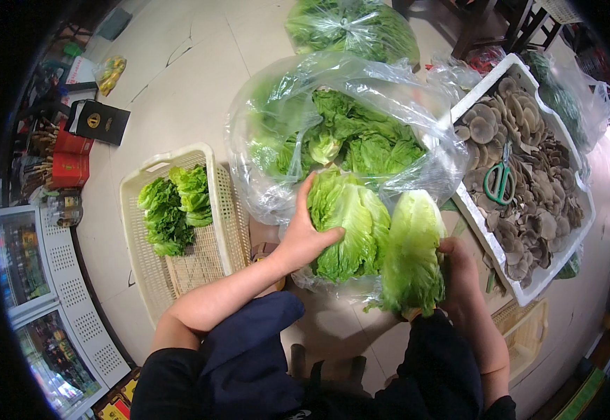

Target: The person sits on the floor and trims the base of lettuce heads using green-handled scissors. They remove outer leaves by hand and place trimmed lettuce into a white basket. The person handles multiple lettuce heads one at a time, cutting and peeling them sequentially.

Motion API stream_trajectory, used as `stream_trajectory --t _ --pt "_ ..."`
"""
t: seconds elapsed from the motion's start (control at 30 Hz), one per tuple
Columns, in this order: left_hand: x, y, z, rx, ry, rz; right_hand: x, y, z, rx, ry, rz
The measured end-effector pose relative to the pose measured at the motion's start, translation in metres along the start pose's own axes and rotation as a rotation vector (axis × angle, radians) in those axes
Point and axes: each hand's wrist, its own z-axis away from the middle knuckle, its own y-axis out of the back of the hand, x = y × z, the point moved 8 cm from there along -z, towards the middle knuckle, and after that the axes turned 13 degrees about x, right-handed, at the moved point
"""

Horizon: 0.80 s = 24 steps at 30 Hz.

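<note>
My left hand (pixel 307 236) grips a head of leafy lettuce (pixel 349 226) from its left side, thumb across the leaves. In my right hand (pixel 460 262) is a detached lettuce leaf (pixel 415 247), pale at its base, hanging just right of the head; some of my right fingers are hidden behind it. Beyond both hands a large clear plastic bag (pixel 263 100) lies open with more lettuce (pixel 378 131) inside. To the left stands a cream plastic basket (pixel 200 268), with two bunches of lettuce (pixel 176 210) at its far end.
At right, a white foam box (pixel 517 294) holds oyster mushrooms (pixel 539 220) and green-handled scissors (pixel 499 184). A tied bag of greens (pixel 355 31) sits farther off. Another basket (pixel 525 336) is low at right. A glass-doored cabinet (pixel 76 294) lines the left, near a black box (pixel 100 122).
</note>
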Motion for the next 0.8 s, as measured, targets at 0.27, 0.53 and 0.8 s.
stream_trajectory --t 0.27,0.53,0.8 --pt "-0.005 -0.020 0.016 -0.168 0.224 0.258 -0.005 -0.043 -0.014 -0.058 0.684 0.625" --pt "0.007 -0.027 0.025 -0.310 0.067 0.072 0.007 -0.047 -0.011 -0.056 0.827 0.717" --pt "0.008 -0.027 0.018 -0.387 0.101 0.188 -0.002 -0.047 -0.007 -0.138 0.647 0.602"
